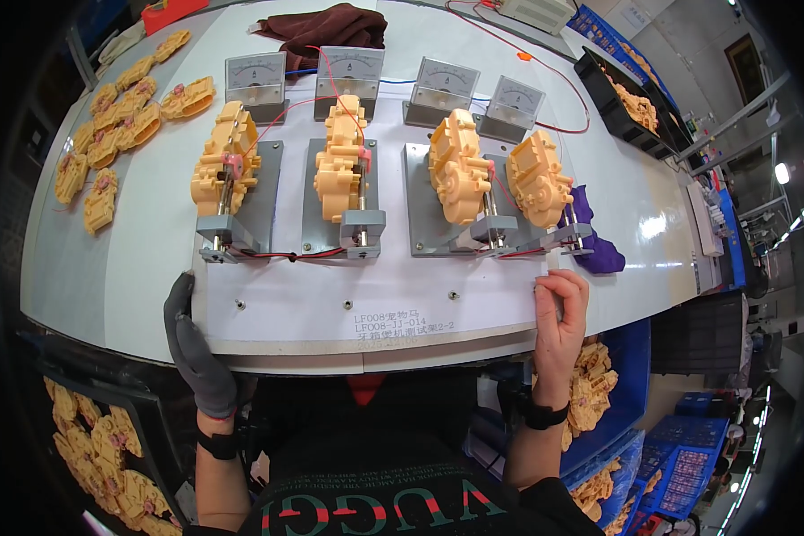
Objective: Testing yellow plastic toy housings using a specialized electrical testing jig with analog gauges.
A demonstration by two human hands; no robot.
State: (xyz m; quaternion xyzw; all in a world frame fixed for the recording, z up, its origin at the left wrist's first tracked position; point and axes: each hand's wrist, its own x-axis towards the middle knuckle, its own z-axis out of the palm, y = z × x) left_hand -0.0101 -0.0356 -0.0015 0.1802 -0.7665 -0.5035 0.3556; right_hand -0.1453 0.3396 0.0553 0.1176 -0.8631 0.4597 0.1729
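A white test board [259, 308] with printed lettering lies in front of me. Four grey stands hold upright yellow plastic gear housings: the far-left one [228, 161], its neighbour [338, 165], another [456, 170], and the rightmost [540, 183]. Thin red wires run to some of them. Grey-gloved, my left hand [196, 348] lies along the board's left edge, fingers stretched out. At the right front corner, my bare right hand [561, 317] has its fingers curled against the board's edge, seemingly gripping it. Neither hand touches a housing.
Behind the stands are several analogue meters [350, 73] and a brown cloth [330, 31]. More housings [121, 116] lie at left. A purple cloth [601, 255] sits at right. Bins of housings include a black one [639, 121], a lower-left one [143, 384] and a blue one [632, 384].
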